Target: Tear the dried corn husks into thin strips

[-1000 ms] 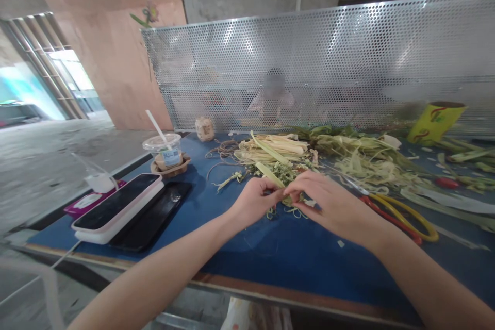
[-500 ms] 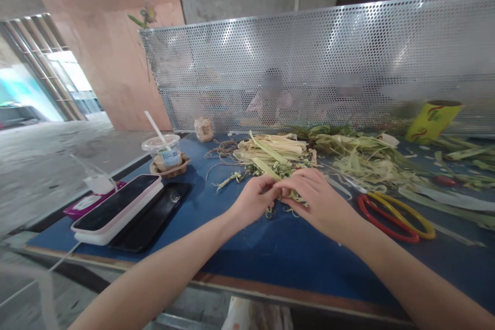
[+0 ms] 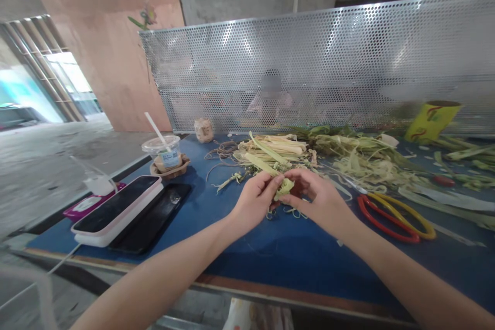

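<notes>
Over the middle of the blue table, my left hand (image 3: 257, 196) pinches a pale green corn husk strip (image 3: 285, 188) between thumb and fingers. One end of the strip is bunched into a curl, while a long flat part reaches away past the knuckles. My right hand (image 3: 315, 193) is cupped around the curled end from the right, its thumb and forefinger touching it; its other fingertips are partly hidden. Just beyond the hands lie small green knotted pieces (image 3: 232, 179) and a stack of pale husks (image 3: 276, 145).
Scissors (image 3: 394, 216) with red and yellow handles lie to the right. Loose husks (image 3: 359, 157) spread behind them, near a yellow tube (image 3: 433, 121). On the left are a drink cup (image 3: 166, 154), phones (image 3: 119, 203) and a black tray (image 3: 152, 216). A perforated metal screen (image 3: 232, 72) stands behind.
The bunched end of the husk strip now shows between my hands. My right hand has opened up around it, its fingers lifting away from my left fingertips.
</notes>
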A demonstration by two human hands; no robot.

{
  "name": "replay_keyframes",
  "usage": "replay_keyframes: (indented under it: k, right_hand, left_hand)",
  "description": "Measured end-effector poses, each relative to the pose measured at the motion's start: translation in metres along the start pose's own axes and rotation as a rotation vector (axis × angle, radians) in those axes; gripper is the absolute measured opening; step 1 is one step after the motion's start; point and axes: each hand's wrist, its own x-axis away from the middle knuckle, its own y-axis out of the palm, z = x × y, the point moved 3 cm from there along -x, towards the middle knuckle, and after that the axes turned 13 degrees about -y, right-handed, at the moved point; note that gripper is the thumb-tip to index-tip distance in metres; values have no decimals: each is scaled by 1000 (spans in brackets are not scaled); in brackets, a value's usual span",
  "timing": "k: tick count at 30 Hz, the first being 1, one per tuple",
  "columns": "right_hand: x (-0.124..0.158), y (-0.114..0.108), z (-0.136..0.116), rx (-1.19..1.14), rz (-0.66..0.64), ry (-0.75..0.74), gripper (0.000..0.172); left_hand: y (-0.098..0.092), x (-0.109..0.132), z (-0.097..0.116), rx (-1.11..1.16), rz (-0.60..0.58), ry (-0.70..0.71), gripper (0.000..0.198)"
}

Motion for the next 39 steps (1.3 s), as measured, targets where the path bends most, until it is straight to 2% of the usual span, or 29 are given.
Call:
replay_keyframes:
  k: [5,10,14,18,23,29,33,39]
  right_hand:
    - [1,-1,0,20,2,32,21]
    - [1,-11,-1,145,66,26,10]
    - [1,-15,4,114,58,73,16]
    - [1,-10,11,-54,38,125,27]
    - [1,-5,12,-214,50,133,42]
    - [-1,-8,14,-223,25,143,36]
    - [-5,-21,13,-173,111,107,35]
    - [-5,-31,11,-180,187,118,26]
  left_hand:
    - [-1,0,-2,-50,-10,23,29]
    - [-4,5,10,-186,-117,88,24]
    - [-6,4,13,-248,-194,90,29]
    - [-9,0,9,-208,-132,35,20]
    - [-7,0,6,-33,-177,21,44]
    - [-8,-1,4,-18,-194,3,46]
    - [-11,-1,5,-74,-177,0,46]
    - [-13,5,13,-150,-281,-54,43]
